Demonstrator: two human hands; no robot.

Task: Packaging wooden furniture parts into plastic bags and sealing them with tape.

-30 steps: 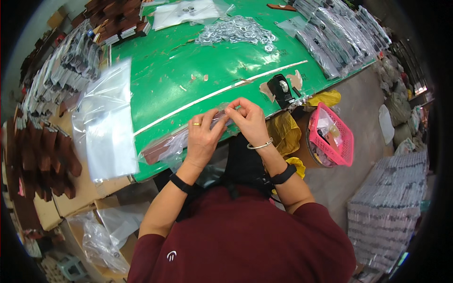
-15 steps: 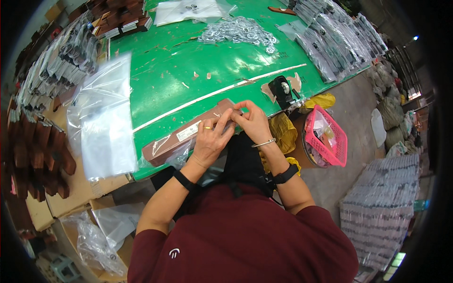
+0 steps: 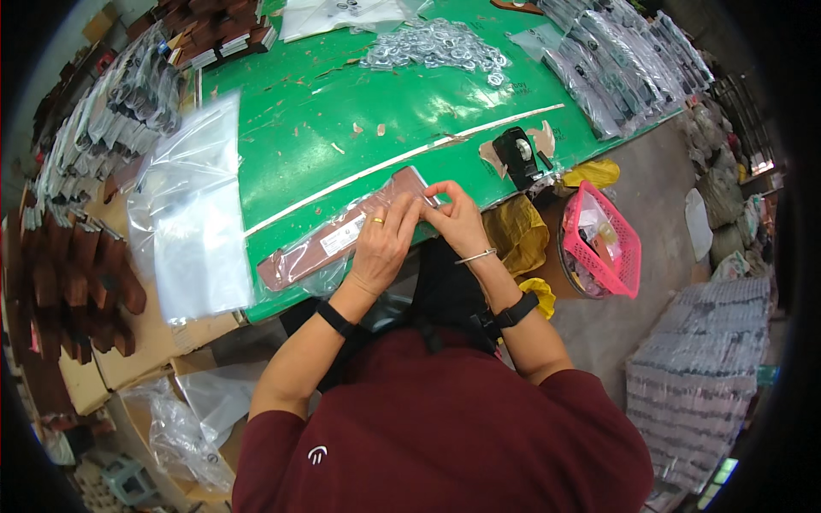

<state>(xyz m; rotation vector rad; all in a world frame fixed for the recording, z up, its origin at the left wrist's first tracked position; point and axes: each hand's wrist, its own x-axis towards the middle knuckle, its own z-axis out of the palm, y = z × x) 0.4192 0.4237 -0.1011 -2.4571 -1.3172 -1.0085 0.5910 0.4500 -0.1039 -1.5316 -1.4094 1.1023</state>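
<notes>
A long brown wooden board [image 3: 312, 250] lies inside a clear plastic bag [image 3: 329, 278] along the near edge of the green table. It has a white label [image 3: 344, 234] on its upper face. My left hand [image 3: 386, 241], with a ring on one finger, is closed over the board's right part, fingers close together. At the bag's right end, my right hand [image 3: 457, 224] pinches the plastic between thumb and forefinger. The two hands' fingertips nearly meet there. What lies under the left palm is hidden.
Flat clear bags [image 3: 201, 231] lie to the left, by stacked brown wooden pieces [image 3: 77, 291]. A black tape dispenser [image 3: 516, 156] stands right, above a pink basket [image 3: 629, 256]. Metal rings [image 3: 436, 47] are heaped at the back. Wrapped bundles [image 3: 611, 73] fill the far right corner.
The bagged board's right end now shows more beyond my left fingers. My hands stay at that end with little movement, and the whole view has shifted slightly.
</notes>
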